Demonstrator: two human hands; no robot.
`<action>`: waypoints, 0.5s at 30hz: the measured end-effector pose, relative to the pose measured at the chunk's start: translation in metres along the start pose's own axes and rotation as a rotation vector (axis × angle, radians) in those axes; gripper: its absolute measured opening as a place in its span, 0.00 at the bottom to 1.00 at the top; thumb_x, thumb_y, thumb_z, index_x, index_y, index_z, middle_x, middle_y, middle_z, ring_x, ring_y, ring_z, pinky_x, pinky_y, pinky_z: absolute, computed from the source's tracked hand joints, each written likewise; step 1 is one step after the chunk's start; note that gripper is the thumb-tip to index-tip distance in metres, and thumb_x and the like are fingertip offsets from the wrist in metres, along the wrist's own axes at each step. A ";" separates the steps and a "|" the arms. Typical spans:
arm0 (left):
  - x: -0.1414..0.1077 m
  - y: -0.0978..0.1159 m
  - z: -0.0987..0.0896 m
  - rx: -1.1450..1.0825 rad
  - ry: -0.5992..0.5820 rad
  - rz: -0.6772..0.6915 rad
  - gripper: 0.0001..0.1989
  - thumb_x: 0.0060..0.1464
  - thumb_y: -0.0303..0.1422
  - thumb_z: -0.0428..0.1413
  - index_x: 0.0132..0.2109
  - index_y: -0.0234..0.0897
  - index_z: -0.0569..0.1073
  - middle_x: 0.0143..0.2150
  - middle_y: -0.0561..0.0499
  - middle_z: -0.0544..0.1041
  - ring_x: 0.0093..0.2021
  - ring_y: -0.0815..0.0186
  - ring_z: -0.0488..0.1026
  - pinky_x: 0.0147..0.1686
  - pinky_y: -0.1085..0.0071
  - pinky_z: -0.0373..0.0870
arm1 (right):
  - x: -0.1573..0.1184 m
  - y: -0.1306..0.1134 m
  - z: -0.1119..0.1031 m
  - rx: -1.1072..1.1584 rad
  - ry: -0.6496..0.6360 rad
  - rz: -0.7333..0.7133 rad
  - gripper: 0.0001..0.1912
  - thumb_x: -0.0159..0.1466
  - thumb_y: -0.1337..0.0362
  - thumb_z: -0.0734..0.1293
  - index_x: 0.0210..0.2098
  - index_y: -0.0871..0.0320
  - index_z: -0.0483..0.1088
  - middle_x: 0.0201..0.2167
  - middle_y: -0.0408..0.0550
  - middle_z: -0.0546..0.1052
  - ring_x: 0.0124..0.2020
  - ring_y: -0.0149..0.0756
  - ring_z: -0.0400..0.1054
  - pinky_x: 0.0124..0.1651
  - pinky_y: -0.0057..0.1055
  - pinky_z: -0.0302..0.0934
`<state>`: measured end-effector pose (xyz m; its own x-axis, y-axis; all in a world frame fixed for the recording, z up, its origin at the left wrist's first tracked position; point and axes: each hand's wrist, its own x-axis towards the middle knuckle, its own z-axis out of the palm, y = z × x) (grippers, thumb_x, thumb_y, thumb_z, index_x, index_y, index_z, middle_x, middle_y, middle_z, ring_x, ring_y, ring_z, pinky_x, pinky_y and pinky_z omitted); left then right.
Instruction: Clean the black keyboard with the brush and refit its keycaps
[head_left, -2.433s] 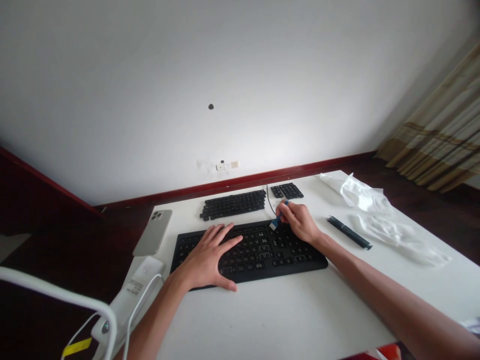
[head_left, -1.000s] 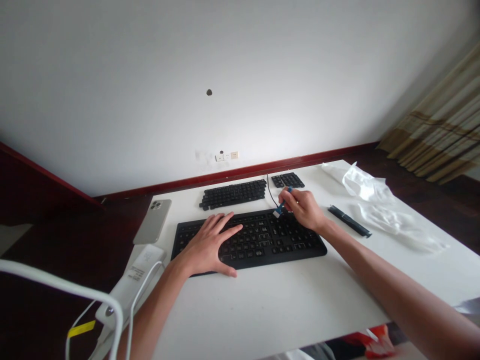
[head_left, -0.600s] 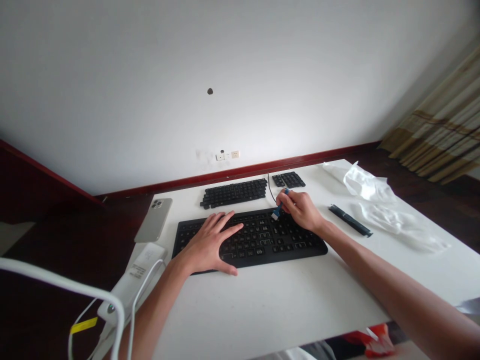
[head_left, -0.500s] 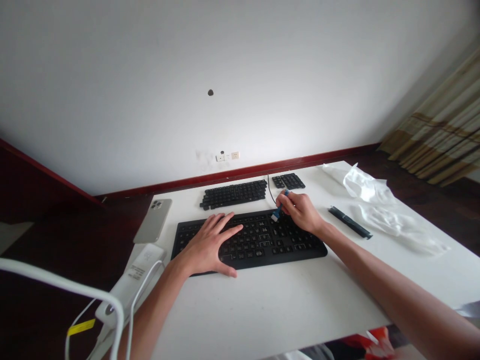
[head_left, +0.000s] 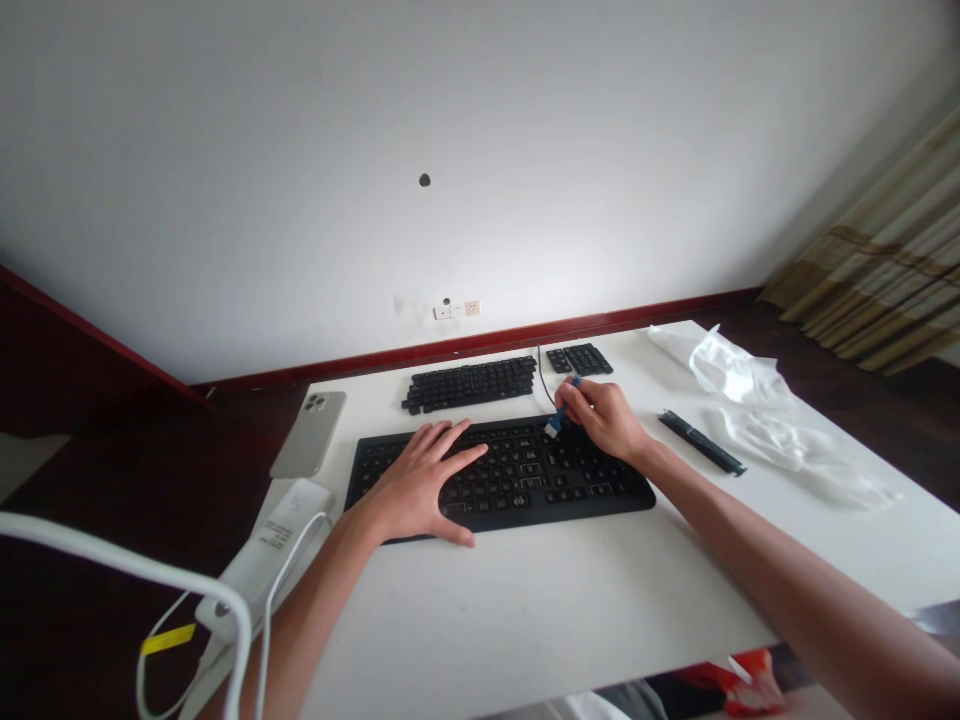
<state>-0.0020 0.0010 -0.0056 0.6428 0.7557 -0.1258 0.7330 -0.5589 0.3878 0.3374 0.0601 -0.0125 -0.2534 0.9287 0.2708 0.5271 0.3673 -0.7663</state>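
A black keyboard base [head_left: 517,512], its keycaps off, lies on the white table [head_left: 570,600]. My left hand [head_left: 420,485] rests on its left half with the fingers spread and nothing held. My right hand [head_left: 604,418] grips a small blue brush [head_left: 555,424], whose pale bristles touch the base right of its middle, near the upper edge. Behind the base lie a large block of black keycaps [head_left: 471,384] and a smaller one [head_left: 581,359] to its right, with a thin black cable between them.
A phone [head_left: 309,435] lies at the table's left edge, above a white power strip [head_left: 262,550] with cables. To the right are a dark narrow strip [head_left: 701,443] and crumpled clear plastic bags [head_left: 802,450]. A white tube crosses the lower left.
The view has shifted slightly. The brush in my right hand has barely moved on the keyboard base, and my left hand stays spread in the same place.
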 end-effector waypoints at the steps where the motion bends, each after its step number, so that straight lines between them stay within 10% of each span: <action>1: 0.000 0.000 0.000 -0.001 -0.001 -0.002 0.61 0.41 0.69 0.66 0.77 0.56 0.57 0.83 0.49 0.41 0.79 0.33 0.40 0.75 0.37 0.41 | 0.000 0.000 0.000 -0.003 -0.001 -0.003 0.28 0.76 0.43 0.55 0.33 0.56 0.71 0.22 0.43 0.71 0.24 0.34 0.64 0.33 0.33 0.58; 15: 0.001 0.001 -0.001 0.004 -0.026 -0.025 0.61 0.41 0.70 0.65 0.77 0.55 0.57 0.83 0.49 0.41 0.79 0.33 0.40 0.75 0.37 0.41 | 0.000 -0.002 0.000 -0.006 -0.018 -0.003 0.28 0.77 0.44 0.55 0.33 0.56 0.71 0.22 0.43 0.69 0.24 0.34 0.63 0.33 0.33 0.58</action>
<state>-0.0007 0.0012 -0.0043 0.6298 0.7604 -0.1587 0.7496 -0.5413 0.3808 0.3366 0.0597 -0.0111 -0.2699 0.9263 0.2628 0.5309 0.3708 -0.7620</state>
